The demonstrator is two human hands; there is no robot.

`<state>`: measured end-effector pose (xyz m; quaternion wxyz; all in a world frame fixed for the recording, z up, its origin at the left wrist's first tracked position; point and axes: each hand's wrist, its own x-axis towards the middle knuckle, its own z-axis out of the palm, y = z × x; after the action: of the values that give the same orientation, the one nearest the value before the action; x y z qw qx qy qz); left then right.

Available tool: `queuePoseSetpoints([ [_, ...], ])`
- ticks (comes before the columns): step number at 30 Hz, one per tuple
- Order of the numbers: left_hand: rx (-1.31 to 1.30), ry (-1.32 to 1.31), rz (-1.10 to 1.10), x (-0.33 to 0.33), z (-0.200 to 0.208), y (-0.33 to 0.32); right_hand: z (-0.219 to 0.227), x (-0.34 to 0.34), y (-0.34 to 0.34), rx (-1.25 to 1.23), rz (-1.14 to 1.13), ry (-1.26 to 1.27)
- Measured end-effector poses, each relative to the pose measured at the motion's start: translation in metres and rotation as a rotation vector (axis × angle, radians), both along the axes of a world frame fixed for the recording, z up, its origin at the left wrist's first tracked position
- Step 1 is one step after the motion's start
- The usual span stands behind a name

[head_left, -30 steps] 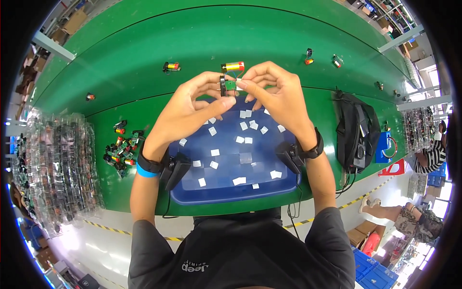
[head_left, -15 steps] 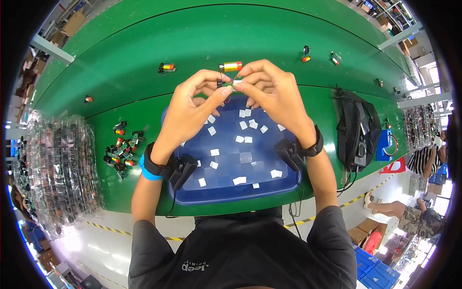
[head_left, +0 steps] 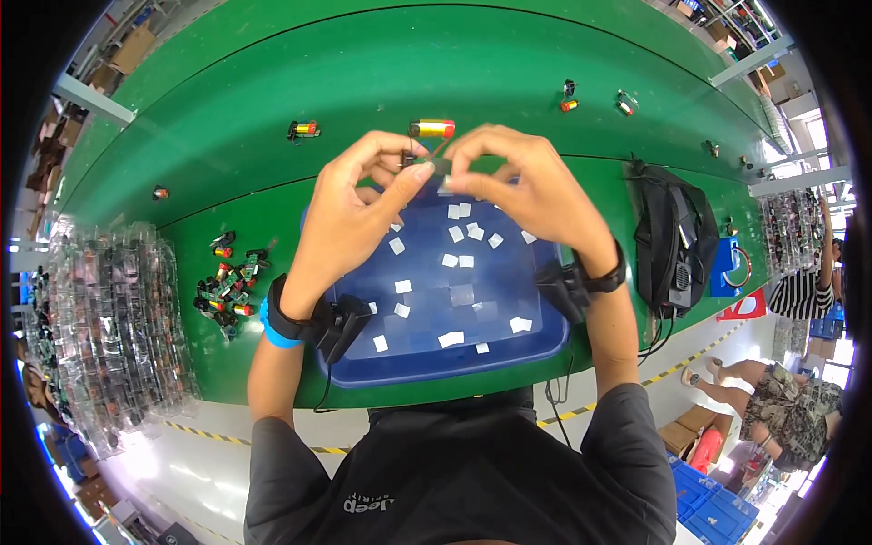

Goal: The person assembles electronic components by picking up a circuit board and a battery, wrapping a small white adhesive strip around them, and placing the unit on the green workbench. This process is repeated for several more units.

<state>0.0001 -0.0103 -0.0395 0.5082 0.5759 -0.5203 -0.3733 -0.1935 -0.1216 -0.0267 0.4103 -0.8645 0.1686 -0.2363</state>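
My left hand (head_left: 350, 213) and my right hand (head_left: 527, 186) meet above the far rim of a blue tray (head_left: 454, 359), and together their fingertips pinch a small dark part (head_left: 431, 166). Several small white squares (head_left: 461, 233) lie scattered in the tray below. Just beyond my fingers a red and yellow cylinder (head_left: 432, 128) lies on the green belt (head_left: 363, 73). Both wrists wear dark bands with cables.
A heap of small red, green and black parts (head_left: 232, 286) lies left of the tray. Clear plastic trays (head_left: 113, 318) are stacked at the far left. A black bag (head_left: 670, 238) rests on the right. More small cylinders (head_left: 304, 130) sit on the belt. Another person (head_left: 799, 295) stands at the right.
Both hands have stayed together over the tray's far rim, still working the small dark part; the fingers have shifted slightly around it.
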Motion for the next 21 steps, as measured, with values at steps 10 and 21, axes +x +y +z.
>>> queuePoseSetpoints([
  [10,-0.019,-0.061,-0.019,-0.007,0.001,0.004,-0.001,0.003,-0.001,0.094,-0.117,-0.080],
  [21,0.159,0.186,-0.009,-0.011,-0.001,0.000,-0.007,0.013,0.010,0.361,-0.094,-0.185],
])
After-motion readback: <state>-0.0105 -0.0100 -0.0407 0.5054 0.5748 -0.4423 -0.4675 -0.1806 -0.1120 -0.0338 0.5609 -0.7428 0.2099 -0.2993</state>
